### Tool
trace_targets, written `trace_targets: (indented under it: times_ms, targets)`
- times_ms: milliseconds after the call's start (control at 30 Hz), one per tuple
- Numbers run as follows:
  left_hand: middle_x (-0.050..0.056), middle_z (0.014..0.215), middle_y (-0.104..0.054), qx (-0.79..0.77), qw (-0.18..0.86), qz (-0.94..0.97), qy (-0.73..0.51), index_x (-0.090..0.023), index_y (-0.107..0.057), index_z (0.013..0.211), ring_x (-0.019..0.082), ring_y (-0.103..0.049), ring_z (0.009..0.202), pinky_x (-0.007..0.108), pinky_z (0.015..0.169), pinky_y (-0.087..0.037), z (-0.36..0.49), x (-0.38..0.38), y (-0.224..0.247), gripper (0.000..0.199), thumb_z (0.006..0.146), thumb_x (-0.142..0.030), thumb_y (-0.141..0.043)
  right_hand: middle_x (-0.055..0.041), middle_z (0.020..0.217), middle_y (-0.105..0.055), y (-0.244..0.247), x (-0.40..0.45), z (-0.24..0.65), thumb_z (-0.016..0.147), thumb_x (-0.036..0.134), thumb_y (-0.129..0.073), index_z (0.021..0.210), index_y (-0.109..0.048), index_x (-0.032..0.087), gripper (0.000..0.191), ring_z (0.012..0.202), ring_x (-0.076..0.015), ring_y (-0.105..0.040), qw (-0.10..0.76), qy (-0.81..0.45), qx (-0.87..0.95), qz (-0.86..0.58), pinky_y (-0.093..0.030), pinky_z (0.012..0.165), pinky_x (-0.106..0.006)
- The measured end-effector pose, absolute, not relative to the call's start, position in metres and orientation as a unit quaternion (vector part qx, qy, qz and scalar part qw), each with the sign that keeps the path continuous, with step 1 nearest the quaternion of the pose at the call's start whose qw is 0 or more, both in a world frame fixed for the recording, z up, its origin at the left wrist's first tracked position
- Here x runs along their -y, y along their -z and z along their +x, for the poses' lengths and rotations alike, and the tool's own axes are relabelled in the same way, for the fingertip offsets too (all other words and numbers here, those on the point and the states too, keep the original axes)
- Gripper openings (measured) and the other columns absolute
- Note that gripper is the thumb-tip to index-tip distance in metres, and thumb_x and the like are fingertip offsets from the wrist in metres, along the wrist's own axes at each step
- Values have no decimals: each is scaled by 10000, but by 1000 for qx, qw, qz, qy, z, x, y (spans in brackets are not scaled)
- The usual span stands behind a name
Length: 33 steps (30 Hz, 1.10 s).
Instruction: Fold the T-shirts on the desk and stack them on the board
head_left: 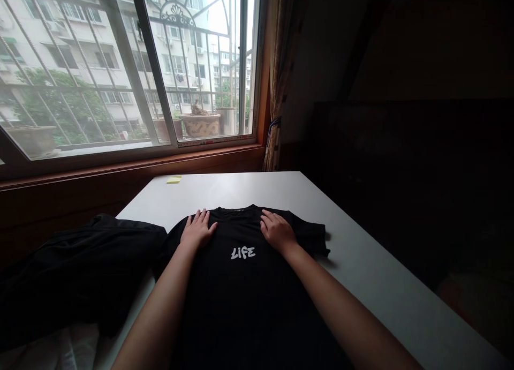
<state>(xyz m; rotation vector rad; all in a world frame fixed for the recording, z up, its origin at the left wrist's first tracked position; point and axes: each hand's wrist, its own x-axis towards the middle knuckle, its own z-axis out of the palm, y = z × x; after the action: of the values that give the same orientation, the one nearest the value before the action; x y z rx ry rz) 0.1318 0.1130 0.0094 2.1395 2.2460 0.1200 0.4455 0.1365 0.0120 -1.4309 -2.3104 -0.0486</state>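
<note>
A black T-shirt (241, 295) lies spread on the white table (341, 220), its neckline toward the far edge and white lettering on the chest. My left hand (197, 229) rests flat on the shirt's left shoulder with the fingers spread. On the opposite shoulder lies my right hand (277, 229), palm down, its fingers stretched out and slightly bent. Neither hand grips the cloth. The right sleeve reaches out over the tabletop; the left sleeve is partly hidden behind my left forearm.
A heap of dark clothing (80, 263) covers the table's left side, with some pale cloth (60, 348) below it. Yellow sticky notes (174, 180) lie near the far left corner. Beyond the table are a barred window (140, 65) and a tied curtain (275, 91).
</note>
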Motion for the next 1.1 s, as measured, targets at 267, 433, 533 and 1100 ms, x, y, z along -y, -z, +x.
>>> trace_targets:
  times_ms: [267,433,533,1100]
  targets:
    - [147,1660,-211,-720,-30,688,-80,-64,-269,1580,286,-139,1550,491,1245,-163,136,-103,-17,694,1027,-484,-255,-70,1651,-293,-3,-91,477,1020,581,-330,1548,-409,193,660,1533,-248,-225,106,-40,857,-503,-155,1254,-438]
    - [105,1608,-374,-681,-61,723,-100,-123,-446,1508,254,-246,1525,427,1263,-135,163,-77,-26,558,997,-309,-325,-100,1638,-315,-3,-79,483,1025,482,-341,1521,-447,121,622,1516,-241,-275,127,-29,849,-513,-196,1253,-401]
    - [100,1559,-456,-657,-45,747,-87,-132,-482,1491,259,-305,1503,418,1258,-173,188,-48,-18,572,993,-390,-369,-104,1609,-379,-2,-76,483,1022,418,-345,1487,-493,100,583,1499,-228,-315,145,-25,855,-497,-224,1248,-363]
    - [90,1659,-211,-700,-3,712,-59,-177,-323,1581,286,-131,1551,537,1247,-130,191,-21,-2,698,1008,-574,-276,-102,1636,-322,4,-116,499,997,564,-357,1544,-401,119,707,1515,-231,-280,122,-65,864,-484,-229,1245,-381]
